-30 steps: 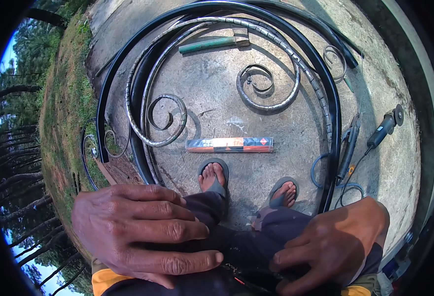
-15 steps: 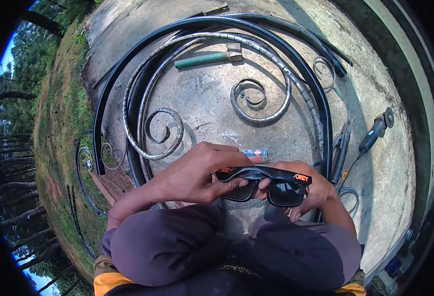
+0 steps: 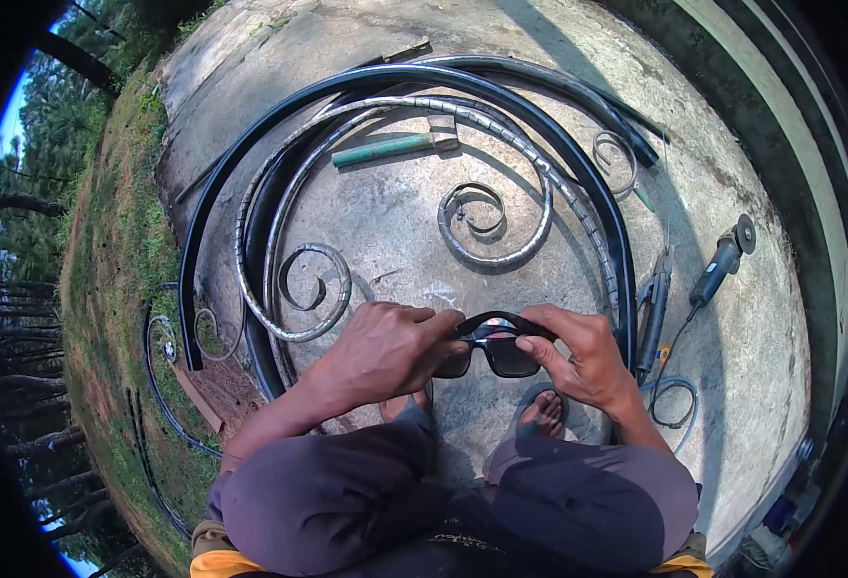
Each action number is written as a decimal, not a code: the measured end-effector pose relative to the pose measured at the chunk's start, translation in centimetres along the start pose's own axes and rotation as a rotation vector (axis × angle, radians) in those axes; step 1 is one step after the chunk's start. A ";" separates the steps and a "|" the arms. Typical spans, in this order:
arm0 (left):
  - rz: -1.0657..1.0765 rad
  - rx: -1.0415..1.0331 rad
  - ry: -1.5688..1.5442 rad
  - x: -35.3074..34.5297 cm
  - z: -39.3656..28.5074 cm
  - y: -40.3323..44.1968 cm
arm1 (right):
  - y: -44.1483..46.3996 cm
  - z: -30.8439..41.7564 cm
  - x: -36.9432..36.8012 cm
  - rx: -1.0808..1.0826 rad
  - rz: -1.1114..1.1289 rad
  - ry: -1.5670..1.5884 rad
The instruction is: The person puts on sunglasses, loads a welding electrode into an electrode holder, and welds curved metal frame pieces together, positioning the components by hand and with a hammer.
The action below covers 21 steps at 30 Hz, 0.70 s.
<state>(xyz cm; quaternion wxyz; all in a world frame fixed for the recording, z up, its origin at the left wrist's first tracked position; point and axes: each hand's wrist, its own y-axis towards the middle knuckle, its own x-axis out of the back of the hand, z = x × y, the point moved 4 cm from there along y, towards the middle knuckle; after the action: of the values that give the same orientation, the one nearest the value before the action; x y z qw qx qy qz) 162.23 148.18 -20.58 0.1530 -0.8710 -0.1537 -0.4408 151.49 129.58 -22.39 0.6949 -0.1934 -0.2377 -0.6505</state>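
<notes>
Dark sunglasses are held in front of my knees, with their lenses facing up toward the camera. My left hand is closed on their left side, and my right hand pinches the right side between thumb and fingers. The sunglasses hide most of the packet on the floor behind them. Beyond my hands, a bent metal frame with scroll ends lies on the concrete, inside a curved black bar.
A hammer with a green handle lies within the curves. An angle grinder and an electrode holder with cables rest at the right. Grass borders the concrete on the left. My sandalled feet are below my hands.
My hands first came together on the sunglasses, then lifted them slightly and turned them level. The view has tilted, so the floor items appear lower.
</notes>
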 end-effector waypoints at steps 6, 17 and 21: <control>-0.167 -0.031 -0.138 -0.4 0.1 0.2 | -0.9 -2.1 1.0 -0.079 -0.334 0.636; -0.703 -0.492 -0.473 7.0 -3.4 -2.9 | -1.9 5.5 7.0 0.391 -0.473 0.320; -0.789 -0.597 -0.419 9.5 -5.4 -2.7 | -1.7 7.9 9.8 0.598 -0.350 0.293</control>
<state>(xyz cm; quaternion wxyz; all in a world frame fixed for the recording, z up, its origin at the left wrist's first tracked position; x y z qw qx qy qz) 162.64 149.77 -9.45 -0.3126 -0.8221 -0.3643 -0.3060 149.58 126.07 -10.37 0.6256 0.1568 -0.3449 -0.6820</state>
